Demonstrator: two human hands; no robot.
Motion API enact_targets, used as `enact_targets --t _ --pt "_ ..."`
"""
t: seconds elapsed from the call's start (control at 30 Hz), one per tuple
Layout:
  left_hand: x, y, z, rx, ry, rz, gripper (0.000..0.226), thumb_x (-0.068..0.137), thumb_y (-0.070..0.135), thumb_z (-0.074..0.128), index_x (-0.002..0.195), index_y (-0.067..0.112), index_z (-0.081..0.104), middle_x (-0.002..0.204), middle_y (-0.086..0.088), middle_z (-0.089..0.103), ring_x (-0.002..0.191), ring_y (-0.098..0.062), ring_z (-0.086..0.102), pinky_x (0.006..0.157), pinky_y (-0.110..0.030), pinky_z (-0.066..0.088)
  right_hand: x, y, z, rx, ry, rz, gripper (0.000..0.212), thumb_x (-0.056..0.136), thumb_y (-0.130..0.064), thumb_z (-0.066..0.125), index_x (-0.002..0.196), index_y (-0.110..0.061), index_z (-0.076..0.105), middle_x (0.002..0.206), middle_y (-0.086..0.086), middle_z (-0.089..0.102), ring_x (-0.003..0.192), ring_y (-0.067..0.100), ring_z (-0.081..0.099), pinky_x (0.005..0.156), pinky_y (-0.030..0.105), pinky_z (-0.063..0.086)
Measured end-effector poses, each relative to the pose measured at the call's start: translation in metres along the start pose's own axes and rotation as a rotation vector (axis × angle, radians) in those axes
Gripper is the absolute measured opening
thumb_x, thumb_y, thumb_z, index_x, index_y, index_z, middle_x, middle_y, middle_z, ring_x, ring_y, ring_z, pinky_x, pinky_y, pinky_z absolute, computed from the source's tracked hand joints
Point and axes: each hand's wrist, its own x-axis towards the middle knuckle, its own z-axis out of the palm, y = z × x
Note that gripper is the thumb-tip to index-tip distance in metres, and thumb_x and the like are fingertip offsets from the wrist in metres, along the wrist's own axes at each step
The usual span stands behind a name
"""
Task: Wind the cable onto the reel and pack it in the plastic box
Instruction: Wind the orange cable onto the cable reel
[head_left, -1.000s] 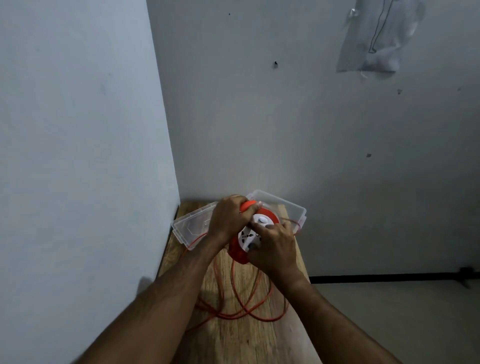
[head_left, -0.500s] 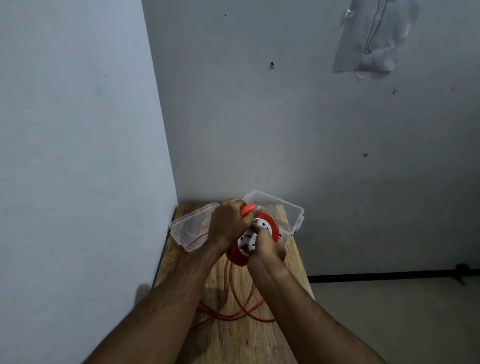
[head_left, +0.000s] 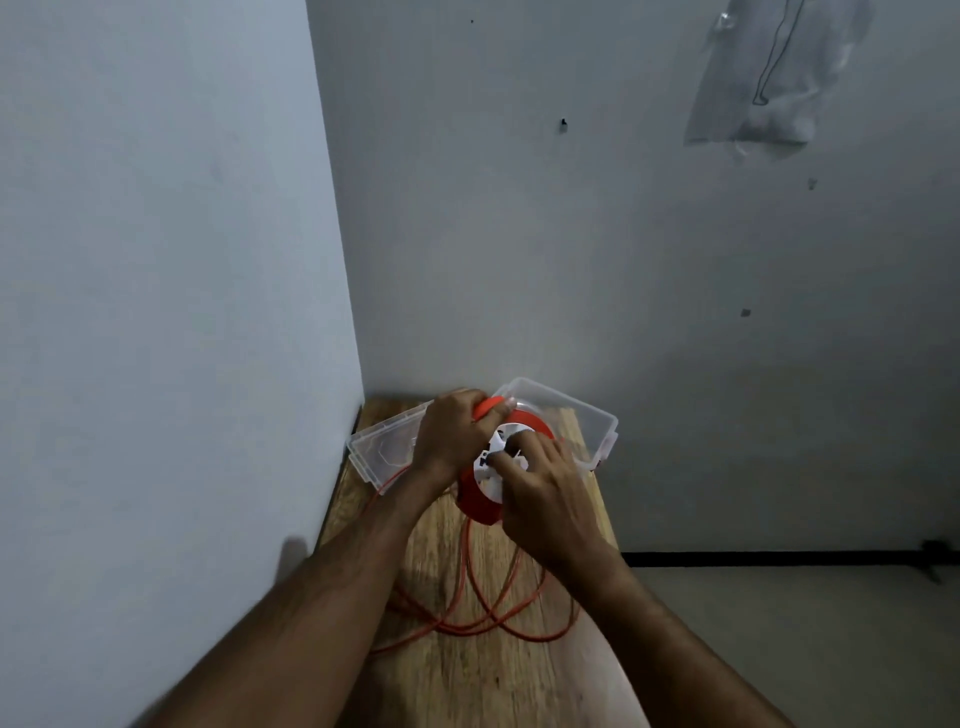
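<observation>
Dim, bluish indoor light; soft shadows on the wall (head_left: 675, 312) (darker toward the right), slight motion blur, wide-angle bending at edges.

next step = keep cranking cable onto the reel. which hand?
Right. The right hand already has its fingers on the reel's white hub face, while the left hand grips the orange handle on top, steadying it. Loose cable lies on the table.

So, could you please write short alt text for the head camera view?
A person's left hand grips the handle of an orange cable reel while the right hand works its white hub above a wooden table. Loose orange cable lies on the table, an open clear plastic box behind.
</observation>
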Motion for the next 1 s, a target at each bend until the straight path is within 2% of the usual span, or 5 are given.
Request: enact_targets --t 0.3,0.6,0.8,0.9,1.0 --pt "-0.002 -0.001 0.002 -0.033 -0.078 0.006 0.045 0.092 0.053 0.062 0.074 0.013 0.069 0.071 -0.001 0.068 0.065 -0.015 0.064 0.066 -0.04 0.056 0.002 0.024 -0.003 -0.194 -0.159 -0.292 0.041 0.076 -0.032 0.085 0.115 -0.031 0.07 0.14 0.009 0.047 0.134 0.031 0.046 0.112 0.059 0.03" --pt "-0.001 0.006 0.001 0.028 -0.064 0.023 0.044 0.09 0.053 0.065 0.065 0.016 0.06 0.065 0.002 0.06 0.063 -0.018 0.058 0.063 -0.037 0.05 -0.001 0.023 0.012 -0.162 -0.031 -0.146 0.043 0.079 -0.033 0.078 0.122 -0.032 0.068 0.123 0.011 0.056 0.114 0.031 0.058 0.087 0.047 0.041" --pt "-0.004 0.006 0.003 0.0 -0.037 -0.008 0.041 0.091 0.051 0.067 0.064 0.021 0.057 0.065 0.005 0.06 0.06 -0.013 0.057 0.057 -0.027 0.04 0.003 0.016 0.016 0.089 -0.066 0.233 0.062 0.07 -0.041 0.072 0.13 -0.029 0.066 0.107 0.007 0.073 0.097 0.026 0.069 0.088 0.044 0.056" --pt "-0.005 0.007 0.006 -0.003 -0.031 0.009 0.039 0.092 0.05 0.066 0.065 0.022 0.061 0.065 0.004 0.064 0.058 -0.009 0.057 0.056 -0.024 0.042 0.0 0.0 0.019 0.28 0.106 0.533 0.058 0.071 -0.045 0.08 0.126 -0.029 0.07 0.094 -0.003 0.078 0.079 0.011 0.072 0.076 0.031 0.061" --pt "-0.006 0.008 0.01 0.034 -0.014 0.03 0.039 0.091 0.05 0.066 0.066 0.021 0.06 0.07 -0.003 0.069 0.06 -0.013 0.056 0.059 -0.027 0.041 0.003 -0.018 0.025 0.562 0.264 0.945 0.061 0.065 -0.045 0.089 0.122 -0.033 0.071 0.112 -0.007 0.074 0.096 0.012 0.07 0.076 0.028 0.061"
